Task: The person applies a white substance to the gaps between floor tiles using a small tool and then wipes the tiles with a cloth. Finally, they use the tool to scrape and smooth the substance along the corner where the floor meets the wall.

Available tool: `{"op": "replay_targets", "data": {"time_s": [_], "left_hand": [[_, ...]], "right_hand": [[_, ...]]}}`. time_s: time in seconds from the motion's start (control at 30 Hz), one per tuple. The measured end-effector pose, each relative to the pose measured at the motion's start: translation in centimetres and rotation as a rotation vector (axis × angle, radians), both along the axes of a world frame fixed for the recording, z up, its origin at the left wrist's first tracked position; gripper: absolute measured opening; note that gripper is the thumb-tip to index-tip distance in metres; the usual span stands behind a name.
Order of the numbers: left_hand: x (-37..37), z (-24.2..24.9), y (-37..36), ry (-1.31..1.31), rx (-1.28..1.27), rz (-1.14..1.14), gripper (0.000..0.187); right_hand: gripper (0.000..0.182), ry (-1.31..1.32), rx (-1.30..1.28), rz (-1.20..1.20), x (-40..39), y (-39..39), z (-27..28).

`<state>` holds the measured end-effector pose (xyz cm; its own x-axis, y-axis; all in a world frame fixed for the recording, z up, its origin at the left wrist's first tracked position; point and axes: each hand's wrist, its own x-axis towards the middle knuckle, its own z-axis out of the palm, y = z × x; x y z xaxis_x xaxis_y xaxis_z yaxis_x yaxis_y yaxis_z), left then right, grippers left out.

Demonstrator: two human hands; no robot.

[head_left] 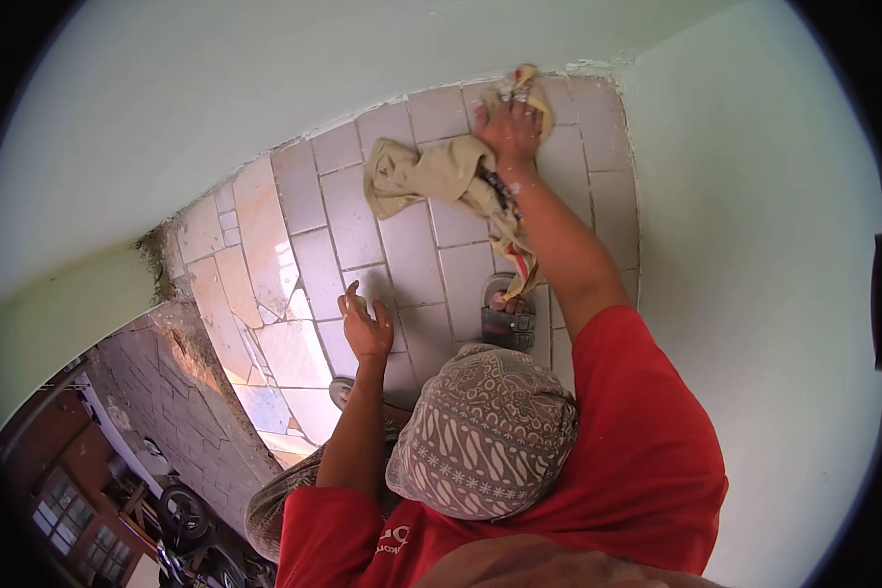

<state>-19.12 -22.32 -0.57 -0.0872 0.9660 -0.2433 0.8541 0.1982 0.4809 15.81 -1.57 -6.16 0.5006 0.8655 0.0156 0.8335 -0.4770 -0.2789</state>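
My right hand [512, 135] presses on a beige cloth [431, 172] at the far edge of the tiled floor, close to the foot of the wall. The cloth is crumpled; one part spreads to the left and another hangs down toward my sandal, with red and dark patches showing. My left hand [367, 323] hovers over the tiles on the left, its fingers apart and bent, holding nothing that I can make out. Whitish smears mark the fingers of both hands.
Pale green walls [774, 235] stand ahead and to the right. Grey tiles [412, 245] meet broken-pattern tiles on the left. My sandalled foot [509, 312] is below the cloth. Beyond a step lie paving and a parked motorcycle [184, 512].
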Motion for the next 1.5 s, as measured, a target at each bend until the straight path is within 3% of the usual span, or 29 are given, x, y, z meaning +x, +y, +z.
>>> {"op": "replay_targets", "data": {"time_s": [0.1,0.2,0.23,0.3,0.33,0.37,0.4,0.43,0.5,0.53,0.6,0.67,0.7,0.77,0.8,0.87,0.93,1.0,1.1,1.17,1.23,1.3,1.33,1.43,1.5], "left_hand": [[0.3,0.1,0.9,-0.043,-0.002,0.052,0.054],[0.4,-1.5,1.7,-0.104,0.193,0.126,0.078],[1.0,-0.8,2.3,-0.15,0.102,0.198,0.085],[-0.4,-2.6,2.6,-0.125,0.184,0.069,0.072],[-0.6,-1.9,3.2,-0.127,0.176,0.047,0.072],[-0.9,-1.2,3.9,-0.268,-0.055,-0.002,0.059],[-0.7,0.0,4.4,-0.404,-0.291,-0.046,0.047],[0.2,1.1,4.7,-0.402,-0.299,-0.062,0.047],[3.6,3.5,5.9,-0.551,-0.526,-0.197,0.029],[5.2,4.9,6.5,-0.624,-0.766,-0.259,0.032],[10.3,9.5,5.9,-0.633,-0.77,-0.379,0.036],[13.1,7.9,5.6,-0.611,-0.734,-0.651,0.046],[15.1,8.2,5.7,-0.559,-0.737,-0.737,0.049],[17.6,8.1,4.9,-0.507,-0.732,-0.822,0.052],[18.3,7.0,4.2,-0.408,-0.601,-0.906,0.052],[18.4,6.0,3.8,-0.277,-0.468,-1.012,0.048],[16.8,7.1,4.3,-0.349,-0.59,-1.0,0.046],[13.5,6.6,5.3,-0.373,-0.721,-0.991,0.043],[8.1,6.4,6.9,-0.322,-0.683,-0.927,0.04],[7.9,9.3,8.2,-0.231,-0.811,-0.845,0.041],[7.9,9.6,8.5,-0.134,-0.932,-0.766,0.042],[8.0,7.6,6.8,-0.349,-0.467,-1.0,0.035],[10.1,9.6,6.5,-0.346,-0.755,-0.947,0.039],[13.6,9.0,2.9,-0.212,-0.6,-1.157,0.044],[15.4,6.9,0.9,-0.199,-0.581,-1.256,0.046]], "right_hand": [[0.08,0.135,0.008,0.322,-12.2,-1.7,0.6],[0.039,0.316,0.224,0.744,-21.4,-4.3,-2.0],[0.029,0.404,0.317,0.826,-23.5,-4.9,-4.4],[0.021,0.78,0.064,0.943,-23.0,-6.9,-0.3],[0.023,0.807,0.306,0.804,-22.2,-8.3,-0.3],[0.023,0.807,0.311,0.782,-20.8,-9.6,-0.5],[0.024,0.942,0.254,0.532,-18.5,-11.2,0.6],[0.027,1.063,0.198,0.279,-16.1,-12.7,1.7],[0.036,0.778,0.597,0.214,-11.4,-15.6,4.3],[0.045,0.72,0.595,0.127,-8.7,-16.8,5.0],[0.05,0.392,0.586,-0.092,-2.7,-18.1,6.7],[0.054,0.067,0.517,-0.14,3.7,-19.1,5.5],[0.054,0.068,0.522,-0.141,6.2,-19.7,4.6],[0.06,0.231,0.219,-0.116,8.9,-20.5,2.2],[0.06,0.228,0.223,-0.114,8.2,-20.5,1.6],[0.062,-0.151,0.225,-0.059,5.0,-20.0,0.5],[0.057,-0.113,0.293,0.163,-1.8,-17.8,-1.7],[0.044,0.249,0.384,0.544,-8.4,-14.9,1.2],[0.036,0.481,0.167,0.847,-15.8,-10.8,-2.6],[0.037,0.674,0.0,0.673,-16.1,-11.9,1.0],[0.039,0.629,0.462,0.438,-13.9,-15.5,0.8],[0.042,0.463,0.585,0.14,-9.6,-20.6,2.6],[0.043,0.364,0.504,-0.033,-7.8,-23.7,2.5],[0.073,0.271,0.323,-0.477,-4.2,-33.1,2.5],[0.088,0.405,0.214,-0.797,-4.2,-37.4,2.3]]}}
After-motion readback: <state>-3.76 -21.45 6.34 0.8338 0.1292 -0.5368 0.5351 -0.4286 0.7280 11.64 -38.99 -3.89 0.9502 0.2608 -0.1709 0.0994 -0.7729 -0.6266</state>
